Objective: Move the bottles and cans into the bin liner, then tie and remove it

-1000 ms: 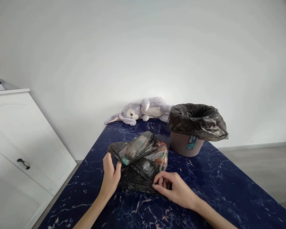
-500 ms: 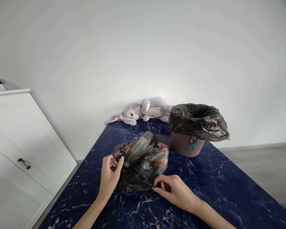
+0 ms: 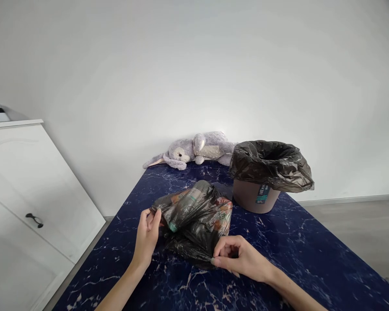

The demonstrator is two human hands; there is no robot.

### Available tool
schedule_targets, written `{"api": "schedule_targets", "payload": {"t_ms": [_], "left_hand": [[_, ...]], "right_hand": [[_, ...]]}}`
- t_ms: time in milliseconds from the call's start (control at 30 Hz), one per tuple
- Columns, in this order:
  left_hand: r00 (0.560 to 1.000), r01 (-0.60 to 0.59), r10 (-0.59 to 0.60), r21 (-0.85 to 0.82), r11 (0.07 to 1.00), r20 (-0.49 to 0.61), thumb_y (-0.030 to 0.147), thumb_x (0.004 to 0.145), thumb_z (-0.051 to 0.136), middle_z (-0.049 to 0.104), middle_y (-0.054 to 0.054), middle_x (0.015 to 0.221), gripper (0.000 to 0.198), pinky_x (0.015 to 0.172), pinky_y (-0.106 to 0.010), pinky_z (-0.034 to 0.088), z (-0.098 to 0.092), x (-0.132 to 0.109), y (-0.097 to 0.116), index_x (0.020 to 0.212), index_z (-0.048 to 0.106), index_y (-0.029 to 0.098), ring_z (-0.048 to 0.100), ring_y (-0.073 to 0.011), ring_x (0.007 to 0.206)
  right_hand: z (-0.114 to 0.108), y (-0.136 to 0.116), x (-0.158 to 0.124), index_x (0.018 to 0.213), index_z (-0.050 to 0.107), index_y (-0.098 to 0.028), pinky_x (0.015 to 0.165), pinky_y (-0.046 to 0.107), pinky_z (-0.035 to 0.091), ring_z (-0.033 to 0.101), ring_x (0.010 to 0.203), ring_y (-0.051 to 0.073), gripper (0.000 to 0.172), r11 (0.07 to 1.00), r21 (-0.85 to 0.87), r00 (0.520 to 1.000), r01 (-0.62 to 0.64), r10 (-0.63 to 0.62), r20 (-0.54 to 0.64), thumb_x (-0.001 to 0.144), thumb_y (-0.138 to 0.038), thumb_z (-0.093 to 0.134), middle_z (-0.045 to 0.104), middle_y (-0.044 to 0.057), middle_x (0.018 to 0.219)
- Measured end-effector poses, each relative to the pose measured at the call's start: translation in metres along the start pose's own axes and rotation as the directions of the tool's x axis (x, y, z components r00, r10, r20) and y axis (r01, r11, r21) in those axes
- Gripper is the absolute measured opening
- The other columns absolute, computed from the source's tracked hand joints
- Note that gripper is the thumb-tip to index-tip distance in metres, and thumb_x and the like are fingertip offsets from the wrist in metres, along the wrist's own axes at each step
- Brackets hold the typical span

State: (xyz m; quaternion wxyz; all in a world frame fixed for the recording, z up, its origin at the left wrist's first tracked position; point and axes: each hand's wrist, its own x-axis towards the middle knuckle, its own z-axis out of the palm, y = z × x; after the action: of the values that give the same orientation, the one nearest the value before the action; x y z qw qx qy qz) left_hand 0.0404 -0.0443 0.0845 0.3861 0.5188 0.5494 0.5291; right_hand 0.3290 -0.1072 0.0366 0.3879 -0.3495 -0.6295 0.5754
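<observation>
Left hand [image 3: 146, 241] farther left, pinching black bag [image 3: 197, 226]

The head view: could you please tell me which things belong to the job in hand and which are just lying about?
In use:
black bag, pinched by the left hand and right hand

Apparently just lying about:
plush rabbit
lined bin, untouched, though possibly related

Plush rabbit [image 3: 210, 140] lying by wall [image 3: 194, 77]; white cabinet [image 3: 35, 181].

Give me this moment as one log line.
left hand: pinching bag; right hand: pinching bag, near side; bag: filled, on table; bin: lined, right of bag; toy rabbit: lying by wall
</observation>
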Motion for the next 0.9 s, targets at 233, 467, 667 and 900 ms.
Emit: {"api": "schedule_targets", "payload": {"t_ms": [233,467,667,900], "left_hand": [[0.988,0.12,-0.143,-0.271,0.955,-0.065,0.062,0.08,0.084,0.078,-0.008,0.113,0.051,0.076,-0.035,0.061,-0.003,0.009,0.001,0.109,0.065,0.024,0.074,-0.0307,0.107],[0.97,0.159,-0.221,-0.432,0.888,-0.098,0.041,0.082,0.088,0.078,-0.003,0.103,0.031,0.063,-0.028,0.063,-0.01,0.019,0.0,0.098,0.068,0.023,0.078,-0.0234,0.09],[0.962,0.244,-0.27,-0.51,0.825,0.023,0.03,0.096,0.076,0.077,-0.005,0.125,0.014,0.073,-0.032,0.069,-0.012,0.024,0.002,0.11,0.075,0.026,0.078,-0.0253,0.103],[0.916,0.364,-0.185,-0.545,0.755,0.355,0.04,0.101,0.069,0.071,-0.011,0.145,0.038,0.107,-0.044,0.06,-0.003,0.011,0.013,0.137,0.07,0.025,0.063,-0.034,0.139]], "right_hand": [[-0.002,0.007,0.0,0.083,0.075,-0.016,0.044,0.019,0.039,0.045,0.046,0.004,0.035,0.973,0.229,0.989,-0.04,0.006,0.145,0.076,-0.043,0.095,0.061,-0.005,0.061],[-0.003,0.009,-0.001,0.085,0.078,-0.015,0.044,0.018,0.039,0.05,0.047,0.005,0.024,0.948,0.316,0.983,-0.025,-0.034,0.179,0.079,-0.032,0.094,0.066,-0.002,0.066],[-0.005,0.01,0.0,0.084,0.075,-0.015,0.045,0.019,0.037,0.049,0.045,0.005,0.024,0.943,0.333,0.984,0.005,-0.065,0.167,0.082,-0.032,0.093,0.063,-0.004,0.06],[-0.004,0.003,0.001,0.094,0.066,-0.017,0.045,0.019,0.035,0.045,0.044,0.004,0.032,0.951,0.31,0.988,0.015,-0.062,0.142,0.087,-0.039,0.089,0.058,-0.007,0.06]]}}
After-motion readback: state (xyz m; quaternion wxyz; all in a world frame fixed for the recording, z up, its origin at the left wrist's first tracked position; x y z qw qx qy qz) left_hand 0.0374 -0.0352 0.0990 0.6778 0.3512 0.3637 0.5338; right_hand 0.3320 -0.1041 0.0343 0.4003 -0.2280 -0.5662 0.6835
